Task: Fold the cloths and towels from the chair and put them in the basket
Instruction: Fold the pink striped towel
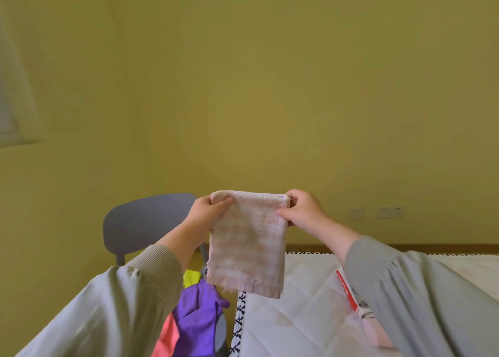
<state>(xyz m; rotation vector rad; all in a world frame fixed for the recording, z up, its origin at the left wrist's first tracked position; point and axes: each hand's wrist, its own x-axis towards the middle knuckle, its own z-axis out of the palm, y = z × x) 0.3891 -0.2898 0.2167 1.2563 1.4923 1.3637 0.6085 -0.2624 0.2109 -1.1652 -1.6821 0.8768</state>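
Pinching with fingers (225, 201) of left hand (208, 212) and right hand (306, 212) the top corners of a pink towel (248, 246), hung above the mattress (297, 319), gray chair (145, 219) behind.

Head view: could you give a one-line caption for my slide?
The left hand and right hand hold a pink towel up by its top corners, before a grey chair and bright cloths.

A home bedroom is indicated: a quilted white mattress (297, 316) is seen at 5 o'clock, a grey chair (140, 221) at 8 o'clock, and wall sockets (390, 212) are set in the yellow-green wall (270, 87) at 4 o'clock.
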